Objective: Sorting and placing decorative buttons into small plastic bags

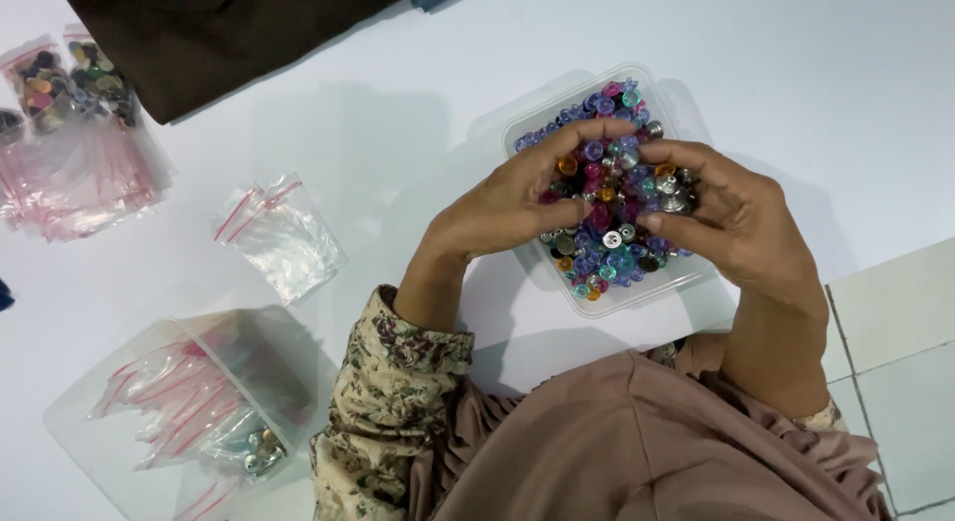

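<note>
White worktop (418, 133), clear plastic tub (686, 280) of coloured studs (607, 193) at centre right. Left hand (517, 203) and right hand (731, 217) inside, fingers curled, pinching studs; empty zip bag (279, 237) lying left.

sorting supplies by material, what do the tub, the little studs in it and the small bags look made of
Tub: clear, slightly frosted plastic, it seems; the white surface shows through its wall.
Studs: mixed. Many look like glossy translucent coloured plastic or glass, which cannot be told apart; others look like shiny silver metal with bright glints.
Small bags: thin clear plastic film, wrinkled and shiny, with red strips at the mouth.
</note>
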